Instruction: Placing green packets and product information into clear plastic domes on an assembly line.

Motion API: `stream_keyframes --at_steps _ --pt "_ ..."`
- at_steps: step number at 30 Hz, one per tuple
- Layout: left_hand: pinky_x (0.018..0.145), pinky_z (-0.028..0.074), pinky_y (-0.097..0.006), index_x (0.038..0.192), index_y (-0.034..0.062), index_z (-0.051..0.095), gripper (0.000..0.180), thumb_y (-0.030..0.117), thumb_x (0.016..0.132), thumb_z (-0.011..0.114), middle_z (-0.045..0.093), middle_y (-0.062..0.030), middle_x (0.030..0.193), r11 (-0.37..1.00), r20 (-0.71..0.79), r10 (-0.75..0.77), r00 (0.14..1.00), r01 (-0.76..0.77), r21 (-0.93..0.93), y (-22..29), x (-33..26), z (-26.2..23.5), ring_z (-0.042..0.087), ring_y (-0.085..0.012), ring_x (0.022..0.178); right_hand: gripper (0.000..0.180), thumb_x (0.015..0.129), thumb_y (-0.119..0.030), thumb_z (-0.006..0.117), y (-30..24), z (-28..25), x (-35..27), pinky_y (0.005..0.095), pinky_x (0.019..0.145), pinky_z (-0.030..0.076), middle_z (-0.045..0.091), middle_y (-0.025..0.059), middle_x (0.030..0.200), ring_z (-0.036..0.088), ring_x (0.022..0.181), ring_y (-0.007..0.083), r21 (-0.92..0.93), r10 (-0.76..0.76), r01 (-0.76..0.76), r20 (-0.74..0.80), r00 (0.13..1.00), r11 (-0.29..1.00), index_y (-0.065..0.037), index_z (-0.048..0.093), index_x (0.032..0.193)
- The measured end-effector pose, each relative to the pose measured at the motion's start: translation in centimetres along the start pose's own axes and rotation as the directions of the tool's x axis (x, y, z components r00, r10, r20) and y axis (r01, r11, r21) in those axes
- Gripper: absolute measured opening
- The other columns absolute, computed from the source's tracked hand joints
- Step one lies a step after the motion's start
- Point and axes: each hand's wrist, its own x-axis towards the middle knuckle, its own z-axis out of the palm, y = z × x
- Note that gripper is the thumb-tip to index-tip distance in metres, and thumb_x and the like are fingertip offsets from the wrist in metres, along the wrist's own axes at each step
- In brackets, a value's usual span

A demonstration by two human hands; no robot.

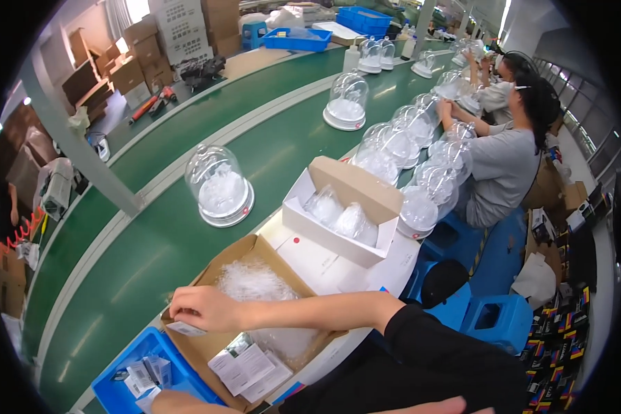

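My right hand (210, 309) reaches across from the right, its fingers curled round a small white printed packet (188, 328). It is held over the left rim of an open cardboard box (210, 276). Inside that box lie clear plastic pieces (255, 281) and flat white printed leaflets (240, 364). At the lower edge my left hand (164, 401) is largely cut off, close to small white boxes (141, 377) in a blue bin (110, 386); its fingers cannot be made out.
A white carton (310, 222) holds wrapped clear pieces. Clear domes on white bases, such as this dome (221, 186), stand on the green conveyor (138, 269) and beside a co-worker in grey (500, 159). Blue stools (500, 321) stand at right. A patch of skin (448, 408) shows below, its owner unclear.
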Motion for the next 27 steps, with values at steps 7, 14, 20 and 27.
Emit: stream_keyframes --at_steps 7,14,20,27 --pt "0.095 0.026 -0.049 0.134 -0.0024 0.042 0.079 0.063 0.089 0.036 0.037 -0.0346 0.124 0.994 0.144 0.012 0.99 0.004 -0.11 0.0 1.3 -0.2 0.03 -0.0369 0.119 0.005 0.086 -0.006 0.061 0.3 -0.1 0.1 0.0338 0.063 0.047 0.057 0.0101 0.087 0.059 0.071 0.024 0.001 0.007 -0.007 0.001 1.0 1.0 -0.002 0.059 0.089" --pt "0.099 0.02 -0.053 0.136 -0.0031 0.039 0.088 0.069 0.086 0.036 0.031 -0.0385 0.129 0.985 0.219 0.012 0.976 0.026 -0.171 0.2 1.6 0.5 0.022 -0.0412 0.125 0.006 0.087 -0.007 0.061 0.1 -0.4 0.0 0.0323 0.064 0.046 0.056 0.0082 0.088 0.058 0.071 0.021 -0.005 -0.005 0.005 -0.003 1.0 1.0 -0.002 0.06 0.09" --pt "0.102 0.015 -0.057 0.138 -0.0037 0.037 0.095 0.075 0.084 0.035 0.025 -0.042 0.133 0.98 0.255 0.026 0.967 0.026 -0.198 0.7 1.1 1.9 0.015 -0.045 0.131 0.007 0.087 -0.008 0.062 0.7 -0.3 -0.4 0.0327 0.064 0.047 0.056 0.0085 0.087 0.059 0.072 0.0216 -0.039 0.013 -0.012 0.015 1.0 0.999 -0.002 0.06 0.09" --pt "0.106 0.01 -0.062 0.141 -0.0044 0.035 0.104 0.081 0.081 0.035 0.018 -0.046 0.138 0.979 0.229 0.059 0.972 -0.011 -0.203 1.5 -1.0 3.8 0.007 -0.0494 0.137 0.005 0.084 -0.006 0.062 0.8 0.3 -0.3 0.0342 0.064 0.048 0.058 0.0101 0.084 0.059 0.07 0.0243 -0.029 -0.027 0.028 0.018 0.999 0.999 -0.003 0.061 0.087"
